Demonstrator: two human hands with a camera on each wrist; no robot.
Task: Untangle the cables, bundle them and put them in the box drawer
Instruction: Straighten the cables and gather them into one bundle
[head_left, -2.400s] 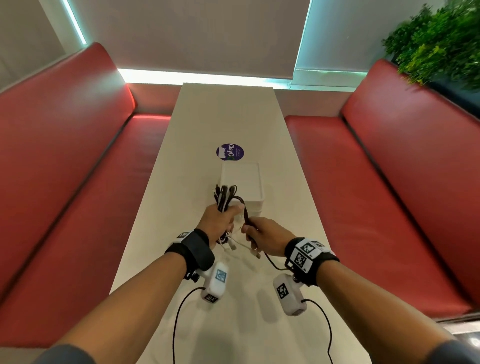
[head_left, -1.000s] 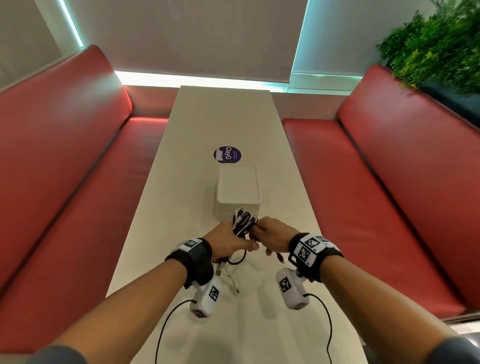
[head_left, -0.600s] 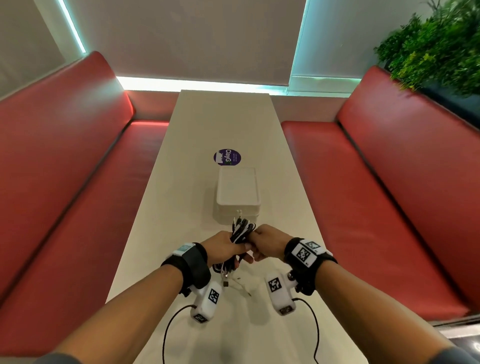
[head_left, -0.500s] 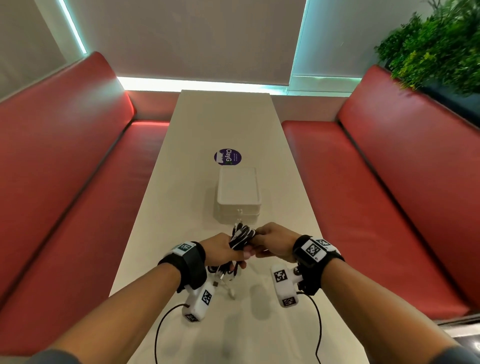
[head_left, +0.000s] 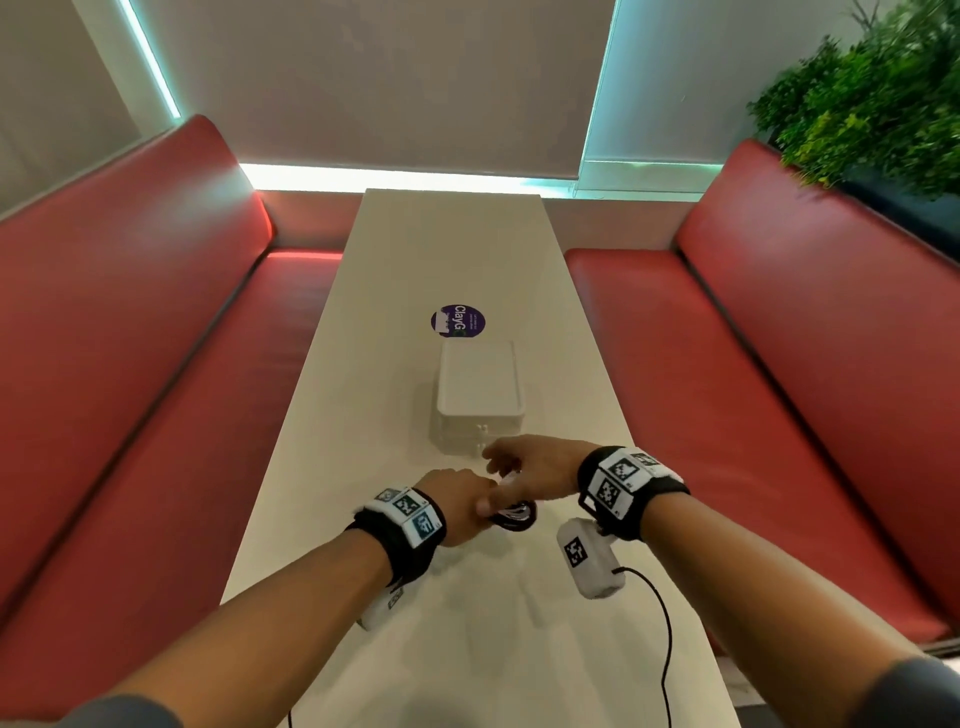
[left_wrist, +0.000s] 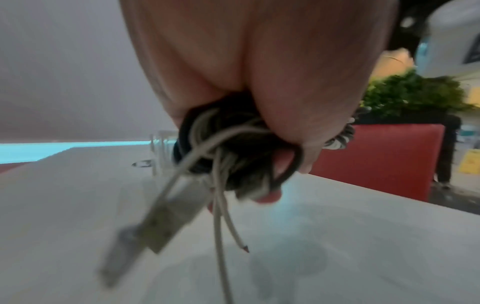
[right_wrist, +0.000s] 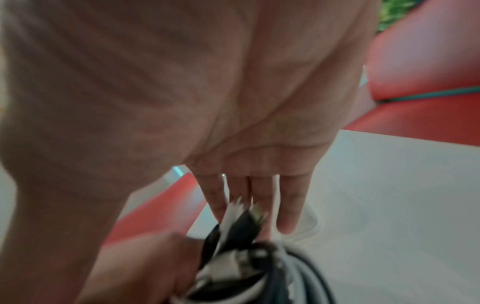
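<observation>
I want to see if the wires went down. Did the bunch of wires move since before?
Yes. The cable bundle dropped lower, nearer the table and farther back from the white box, held by the left hand.

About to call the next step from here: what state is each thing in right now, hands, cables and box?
Left hand: grips the cable bundle, just above the table.
Right hand: fingers straight, holding nothing, reaching toward the box.
Cable bundle: coiled black and white cables, loose ends and a plug hanging down.
Box: on the table, drawer appears closed.
</observation>
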